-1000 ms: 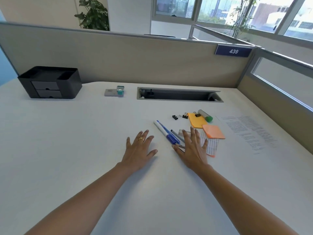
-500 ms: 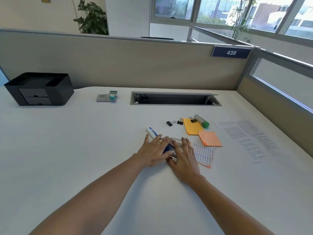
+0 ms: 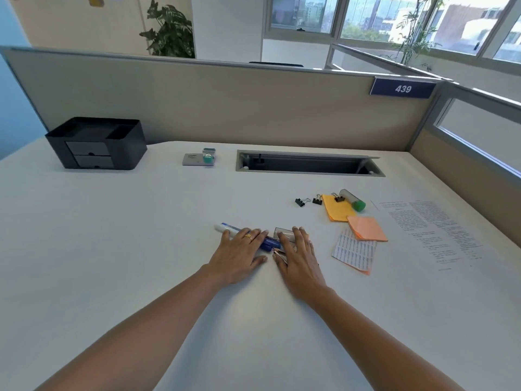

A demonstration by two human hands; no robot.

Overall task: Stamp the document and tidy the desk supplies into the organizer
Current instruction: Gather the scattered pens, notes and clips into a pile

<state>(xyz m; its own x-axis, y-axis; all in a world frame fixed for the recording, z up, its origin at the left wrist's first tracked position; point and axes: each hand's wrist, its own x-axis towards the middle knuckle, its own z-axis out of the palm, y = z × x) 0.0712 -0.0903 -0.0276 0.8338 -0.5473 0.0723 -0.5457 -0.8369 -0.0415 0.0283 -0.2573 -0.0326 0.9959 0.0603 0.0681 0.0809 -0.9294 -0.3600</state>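
My left hand (image 3: 239, 255) lies palm down over a white-and-blue pen (image 3: 225, 227) and a dark blue marker (image 3: 272, 244) at mid-desk. Beside it, my right hand (image 3: 298, 258) rests flat on more pens and a small clear piece (image 3: 283, 231); its fingers are spread, and neither hand is closed around anything. The printed document (image 3: 428, 230) lies flat at the right. A green stamp (image 3: 208, 157) stands on a grey pad (image 3: 191, 159) at the back. The black organizer (image 3: 95, 143) with two drawers sits far back left.
Right of my hands lie a label sheet (image 3: 355, 252), orange sticky notes (image 3: 366, 228), yellow sticky notes (image 3: 337, 211), black binder clips (image 3: 300, 202) and a green-capped tube (image 3: 352, 198). An open cable slot (image 3: 307, 163) cuts the desk at the back. Partition walls close the back and right.
Both hands slid forward from bare desk onto the pens and came together, pushing the pens into a tighter bunch. The camera view dropped and shifted slightly.
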